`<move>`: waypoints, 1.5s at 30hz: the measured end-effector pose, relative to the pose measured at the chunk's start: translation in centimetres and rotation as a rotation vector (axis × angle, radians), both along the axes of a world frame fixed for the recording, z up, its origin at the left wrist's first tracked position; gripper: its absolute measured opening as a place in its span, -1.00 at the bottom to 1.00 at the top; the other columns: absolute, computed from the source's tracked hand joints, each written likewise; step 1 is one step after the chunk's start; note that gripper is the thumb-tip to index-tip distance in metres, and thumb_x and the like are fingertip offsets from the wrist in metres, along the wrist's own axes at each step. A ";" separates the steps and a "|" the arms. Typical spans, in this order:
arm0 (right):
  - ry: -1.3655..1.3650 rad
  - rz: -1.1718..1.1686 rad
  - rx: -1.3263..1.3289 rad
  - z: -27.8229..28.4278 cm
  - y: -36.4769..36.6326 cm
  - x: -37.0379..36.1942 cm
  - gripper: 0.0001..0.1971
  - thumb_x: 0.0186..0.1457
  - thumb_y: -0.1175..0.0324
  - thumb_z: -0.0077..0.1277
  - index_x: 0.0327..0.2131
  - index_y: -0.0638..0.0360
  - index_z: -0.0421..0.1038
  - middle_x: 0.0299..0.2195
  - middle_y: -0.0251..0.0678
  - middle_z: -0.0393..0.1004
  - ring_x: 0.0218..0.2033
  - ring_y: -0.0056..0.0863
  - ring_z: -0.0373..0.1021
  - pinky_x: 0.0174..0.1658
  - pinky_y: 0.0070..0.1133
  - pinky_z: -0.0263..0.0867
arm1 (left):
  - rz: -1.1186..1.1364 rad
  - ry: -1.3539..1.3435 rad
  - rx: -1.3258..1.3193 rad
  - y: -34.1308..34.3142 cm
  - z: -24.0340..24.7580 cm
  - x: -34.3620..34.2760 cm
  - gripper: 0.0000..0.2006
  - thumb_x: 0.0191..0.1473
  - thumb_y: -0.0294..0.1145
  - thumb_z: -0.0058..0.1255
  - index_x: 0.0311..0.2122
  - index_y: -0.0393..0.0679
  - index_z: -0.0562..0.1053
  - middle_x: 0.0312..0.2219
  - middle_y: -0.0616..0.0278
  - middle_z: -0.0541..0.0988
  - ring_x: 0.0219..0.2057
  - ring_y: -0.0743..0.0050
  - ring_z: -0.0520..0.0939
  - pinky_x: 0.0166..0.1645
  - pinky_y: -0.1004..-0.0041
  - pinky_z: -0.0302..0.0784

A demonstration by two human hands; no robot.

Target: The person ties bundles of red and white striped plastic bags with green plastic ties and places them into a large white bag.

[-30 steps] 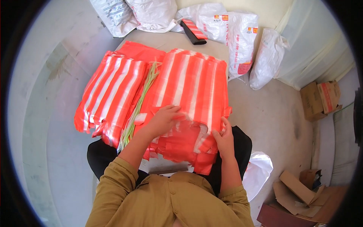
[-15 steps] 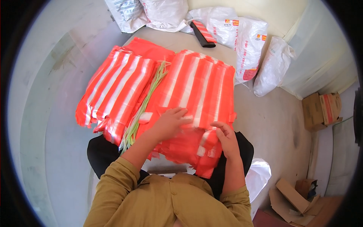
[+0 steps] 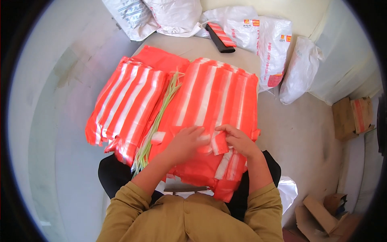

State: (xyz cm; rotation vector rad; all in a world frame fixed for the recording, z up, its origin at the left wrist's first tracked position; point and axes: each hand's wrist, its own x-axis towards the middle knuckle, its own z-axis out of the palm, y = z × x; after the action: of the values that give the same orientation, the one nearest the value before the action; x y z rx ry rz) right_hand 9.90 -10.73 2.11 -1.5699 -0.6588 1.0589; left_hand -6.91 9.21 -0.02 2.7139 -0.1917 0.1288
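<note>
Right-hand stack: a thick pile of red-and-white striped plastic bags (image 3: 217,94) in the centre of the frame, stripes running up and down, its ragged lower end reaching over the black trousers (image 3: 272,165).
Left hand: the person's left hand (image 3: 186,142) lies over the lower part of that pile, blurred; its grip is loosely spread, and I cannot tell whether the fingers have hold of any plastic.
Right hand: the person's right hand (image 3: 241,142) is just right of it, index finger and thumb bent at a small striped flap (image 3: 219,143); whether the grip is closed on the flap I cannot tell.
Left-hand stack: a second striped pile (image 3: 127,99), left of centre, tilted, a plain red sheet (image 3: 163,58) showing behind its top.
Between the piles: a bunch of pale green strips (image 3: 161,111), lying lengthwise.
Desk: the beige desk (image 3: 189,47) shows behind both piles.
Upper edge: white sacks (image 3: 274,52), with a black roll (image 3: 219,38) near them.
Right side: cardboard boxes (image 3: 342,121).
</note>
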 end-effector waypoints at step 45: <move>-0.923 -0.047 0.197 -4.5 5.5 -1.4 -0.70 0.00 0.36 0.15 -0.13 0.13 0.52 -0.30 -0.23 0.53 -0.19 -0.21 0.41 -0.09 -0.35 0.36 | 0.217 -0.395 0.084 -2.1 -0.2 -0.8 -0.67 -0.17 -0.54 0.12 -0.26 0.16 0.65 -0.07 0.23 0.49 -0.02 0.09 0.45 0.07 0.25 0.41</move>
State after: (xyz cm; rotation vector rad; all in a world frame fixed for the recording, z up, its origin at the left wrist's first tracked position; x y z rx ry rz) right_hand 8.54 -5.22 -2.34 -1.8493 -1.2814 0.1609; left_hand -7.67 7.11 -0.19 2.7584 -0.0138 0.7370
